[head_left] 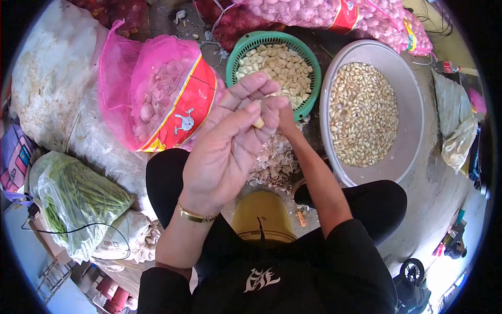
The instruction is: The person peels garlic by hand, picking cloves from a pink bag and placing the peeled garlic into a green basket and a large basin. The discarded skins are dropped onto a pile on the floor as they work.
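Observation:
My left hand (225,141) is raised close to the camera, palm turned up. A pale garlic clove (259,123) rests at its thumb tip, against the curled fingers. Behind those fingers is my right hand (286,119); most of it is hidden, and whether it holds anything does not show. Beyond both hands sits a green basket (231,67) with peeled garlic cloves (282,63) in it. To the right, a large grey tub (410,112) contains many unpeeled-looking cloves (363,112). Loose garlic skins (274,167) lie on the floor below my hands.
A yellow bucket (261,214) stands between my knees, with a small orange object (300,218) beside it. A pink mesh sack (123,89) is at left, above a plastic bag of green beans (78,193). Full garlic sacks (303,13) lie at the back.

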